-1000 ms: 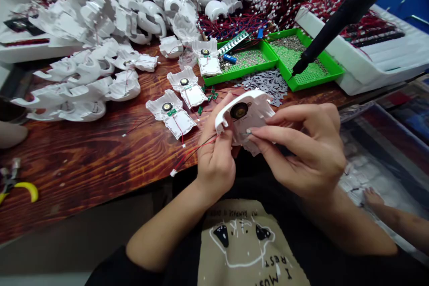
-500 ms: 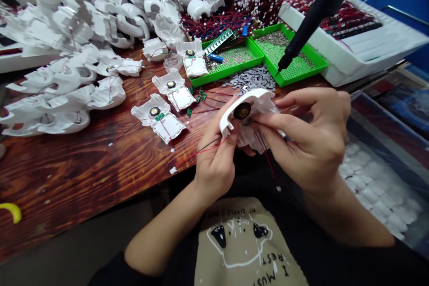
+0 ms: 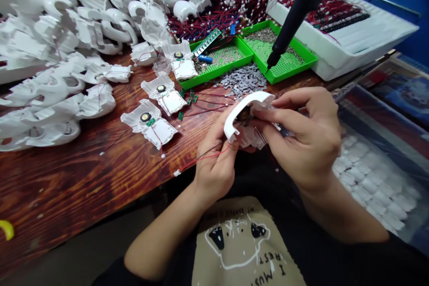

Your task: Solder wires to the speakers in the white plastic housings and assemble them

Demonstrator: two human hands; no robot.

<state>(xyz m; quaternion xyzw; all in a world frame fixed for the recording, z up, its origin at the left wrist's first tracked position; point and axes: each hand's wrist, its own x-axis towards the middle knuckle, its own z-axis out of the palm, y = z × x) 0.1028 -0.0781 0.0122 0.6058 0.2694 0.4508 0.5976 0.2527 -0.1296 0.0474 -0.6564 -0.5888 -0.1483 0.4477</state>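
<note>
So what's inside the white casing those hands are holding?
A dark round disc sits inside the white casing, red and black wires trailing out; the left hand and right hand hide the rest.

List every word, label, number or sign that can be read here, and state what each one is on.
"I MUST REST": printed upside down in this view on the beige patch on the person's black top.
A smaller line along the patch's upper edge: too blurred to read.
Green circuit board strip: any markings are too small to read.
</note>
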